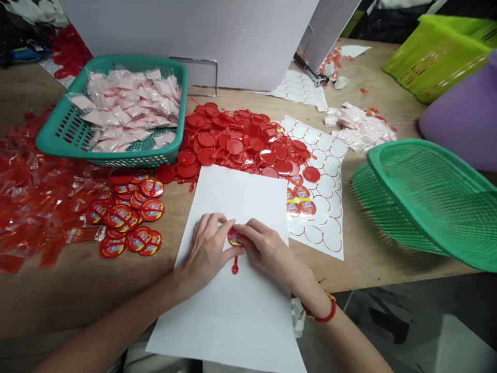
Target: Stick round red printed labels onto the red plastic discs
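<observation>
On a white sheet of paper lies a small red plastic disc with a colourful round sticker on its face. Its thin red stem ends in a small knob pointing toward me. My left hand grips the disc's left side, thumb below and index finger above. From the right, the bent fingers of my right hand press on the disc's right edge, covering part of it. Beyond the paper is a heap of plain red discs. A sticker sheet lies partly under the paper, with several stickers left on it.
Stickered discs are piled at left beside red clear-wrapped packets. Behind them stands a teal basket of pink-white sachets. At right are a green basket, loose sachets, a lime basket and a purple container.
</observation>
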`<state>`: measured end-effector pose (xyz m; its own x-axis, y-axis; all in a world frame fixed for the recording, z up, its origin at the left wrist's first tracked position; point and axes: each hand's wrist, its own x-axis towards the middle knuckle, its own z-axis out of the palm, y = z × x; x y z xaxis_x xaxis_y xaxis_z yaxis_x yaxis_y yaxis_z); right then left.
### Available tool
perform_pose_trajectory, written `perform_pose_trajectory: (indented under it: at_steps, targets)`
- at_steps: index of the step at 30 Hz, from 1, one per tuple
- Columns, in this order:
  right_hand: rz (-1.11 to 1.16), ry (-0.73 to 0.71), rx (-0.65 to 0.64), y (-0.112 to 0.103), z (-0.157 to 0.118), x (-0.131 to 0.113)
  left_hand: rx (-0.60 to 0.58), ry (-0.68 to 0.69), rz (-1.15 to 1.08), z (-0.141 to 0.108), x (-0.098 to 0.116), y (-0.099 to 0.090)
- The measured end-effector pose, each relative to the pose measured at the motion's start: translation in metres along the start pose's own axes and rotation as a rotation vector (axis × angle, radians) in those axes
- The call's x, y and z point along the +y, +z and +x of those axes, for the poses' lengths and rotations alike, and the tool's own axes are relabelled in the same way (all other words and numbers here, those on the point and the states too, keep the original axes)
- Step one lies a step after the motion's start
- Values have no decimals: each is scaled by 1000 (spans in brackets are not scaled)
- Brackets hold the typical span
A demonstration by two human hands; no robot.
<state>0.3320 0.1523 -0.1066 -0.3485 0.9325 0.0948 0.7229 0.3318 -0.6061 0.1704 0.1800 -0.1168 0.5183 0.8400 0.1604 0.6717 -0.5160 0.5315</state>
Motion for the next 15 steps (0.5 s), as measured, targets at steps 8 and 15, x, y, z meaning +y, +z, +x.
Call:
perform_pose_trajectory:
  at_steps: [8,15]
  targets:
    - [196,270,94,-5,13,-11,21,-26,-151,5,7,-7]
    - [521,339,236,-10,14,-21,47,-205,-734,4,6,-6]
